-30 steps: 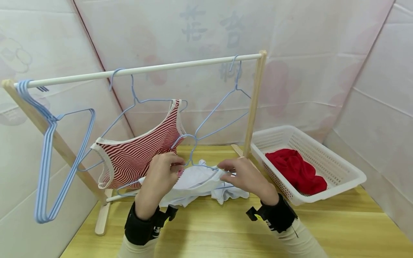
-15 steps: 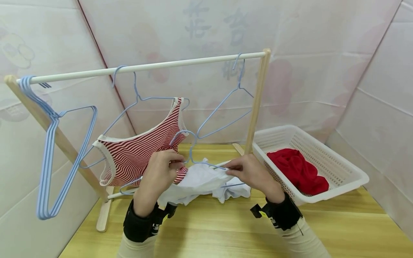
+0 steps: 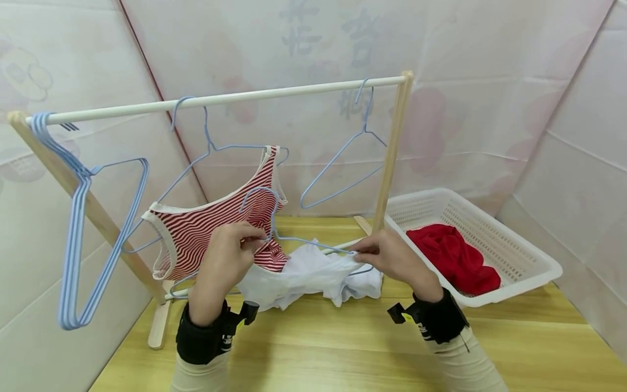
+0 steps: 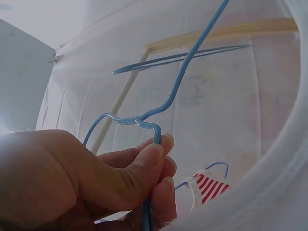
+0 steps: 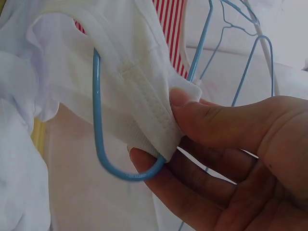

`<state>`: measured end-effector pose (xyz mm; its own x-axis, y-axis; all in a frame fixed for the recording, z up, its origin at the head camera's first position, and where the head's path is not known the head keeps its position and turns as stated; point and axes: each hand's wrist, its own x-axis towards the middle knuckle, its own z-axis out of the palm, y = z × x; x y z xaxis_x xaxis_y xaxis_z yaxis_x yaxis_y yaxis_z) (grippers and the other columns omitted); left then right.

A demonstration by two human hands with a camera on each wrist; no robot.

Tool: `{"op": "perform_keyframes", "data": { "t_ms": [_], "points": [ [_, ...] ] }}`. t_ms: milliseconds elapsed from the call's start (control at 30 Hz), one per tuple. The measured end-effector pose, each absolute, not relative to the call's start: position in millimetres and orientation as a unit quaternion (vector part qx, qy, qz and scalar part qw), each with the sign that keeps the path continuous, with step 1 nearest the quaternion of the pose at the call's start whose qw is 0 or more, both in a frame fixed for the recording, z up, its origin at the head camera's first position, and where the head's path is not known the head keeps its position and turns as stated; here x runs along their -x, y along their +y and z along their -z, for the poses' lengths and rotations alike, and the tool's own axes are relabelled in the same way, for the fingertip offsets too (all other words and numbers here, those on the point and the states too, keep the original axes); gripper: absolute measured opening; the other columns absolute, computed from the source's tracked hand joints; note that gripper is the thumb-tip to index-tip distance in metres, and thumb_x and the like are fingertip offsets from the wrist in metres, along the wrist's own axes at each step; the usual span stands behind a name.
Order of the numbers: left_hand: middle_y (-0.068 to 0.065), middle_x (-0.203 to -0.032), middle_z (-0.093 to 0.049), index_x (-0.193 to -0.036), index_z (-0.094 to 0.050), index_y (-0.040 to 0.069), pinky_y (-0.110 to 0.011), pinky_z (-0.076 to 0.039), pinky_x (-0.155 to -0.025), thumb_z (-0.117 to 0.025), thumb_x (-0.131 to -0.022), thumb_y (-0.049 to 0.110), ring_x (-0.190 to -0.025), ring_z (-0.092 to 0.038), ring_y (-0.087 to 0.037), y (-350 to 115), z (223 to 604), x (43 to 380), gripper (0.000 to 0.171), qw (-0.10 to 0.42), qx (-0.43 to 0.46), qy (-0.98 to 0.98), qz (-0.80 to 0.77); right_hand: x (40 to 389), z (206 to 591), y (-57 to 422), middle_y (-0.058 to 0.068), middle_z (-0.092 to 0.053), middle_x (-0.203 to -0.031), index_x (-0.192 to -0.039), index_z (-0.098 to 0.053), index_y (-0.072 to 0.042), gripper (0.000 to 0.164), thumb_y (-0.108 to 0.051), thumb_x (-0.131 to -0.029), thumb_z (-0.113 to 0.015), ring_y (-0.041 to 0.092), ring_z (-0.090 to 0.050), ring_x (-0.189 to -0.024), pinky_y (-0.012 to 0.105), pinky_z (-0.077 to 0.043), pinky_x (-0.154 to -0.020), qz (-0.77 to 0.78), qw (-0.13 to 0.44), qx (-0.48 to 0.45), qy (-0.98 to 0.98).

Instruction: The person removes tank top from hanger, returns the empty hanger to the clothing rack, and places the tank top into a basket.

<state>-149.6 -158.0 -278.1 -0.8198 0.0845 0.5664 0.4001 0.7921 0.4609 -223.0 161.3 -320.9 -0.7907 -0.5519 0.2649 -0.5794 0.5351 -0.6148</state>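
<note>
Since the earlier frame, the held blue hanger (image 4: pixel 126 121) and left hand (image 3: pixel 225 258) had shifted left, right hand (image 3: pixel 389 258) slightly right, so the hands stood wider apart. Left pinched the wire beside the twisted neck; right pinched a strap (image 5: pixel 150 101) of the white garment (image 3: pixel 303 275) near the hanger's rounded end, which poked out past it. Garment sat over the middle of the desk (image 3: pixel 318 348), toward its back edge, near the striped top (image 3: pixel 210 234). Best handling, probably: neck kept steady, strap eased inward along the shoulder wire without twisting, loose cloth kept off the striped top. Other strap couldn't be made out.
</note>
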Motion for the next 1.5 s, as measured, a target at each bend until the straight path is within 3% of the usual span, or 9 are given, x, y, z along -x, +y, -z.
{"op": "perform_keyframes", "data": {
  "t_ms": [633, 1133, 1500],
  "points": [
    [-0.013, -0.087, -0.078, -0.091, -0.081, 0.002, -0.025, -0.045, -0.064, -0.072, -0.086, -0.011, -0.070, -0.062, -0.020, -171.2, 271.0, 146.5, 0.017, 0.277, 0.099, -0.910, 0.293, 226.5, 316.6, 172.8, 0.018, -0.079, -0.100, -0.110, -0.078, 0.004, 0.022, 0.001, -0.089, -0.075, 0.021, -0.075, -0.087, 0.033, -0.063, -0.076, -0.352, 0.013, -0.277, -0.894],
    [-0.015, -0.088, -0.079, -0.093, -0.081, 0.001, -0.030, -0.050, -0.068, -0.074, -0.086, -0.009, -0.076, -0.070, -0.024, -174.2, 273.7, 145.9, 0.014, 0.284, 0.084, -0.909, 0.294, 229.3, 319.1, 177.0, 0.016, -0.079, -0.095, -0.101, -0.080, 0.003, 0.015, -0.003, -0.089, -0.077, 0.015, -0.069, -0.077, 0.027, -0.059, -0.068, -0.310, -0.005, -0.251, -0.917],
    [-0.017, -0.093, -0.078, -0.099, -0.080, -0.002, -0.025, -0.043, -0.064, -0.072, -0.089, -0.008, -0.071, -0.061, -0.022, -164.1, 279.6, 152.0, 0.014, 0.270, 0.097, -0.906, 0.310, 221.4, 322.6, 158.3, 0.012, -0.080, -0.090, -0.101, -0.081, 0.002, 0.013, 0.000, -0.089, -0.076, 0.013, -0.071, -0.077, 0.024, -0.057, -0.067, -0.311, 0.023, -0.305, -0.900]
  ]
}}
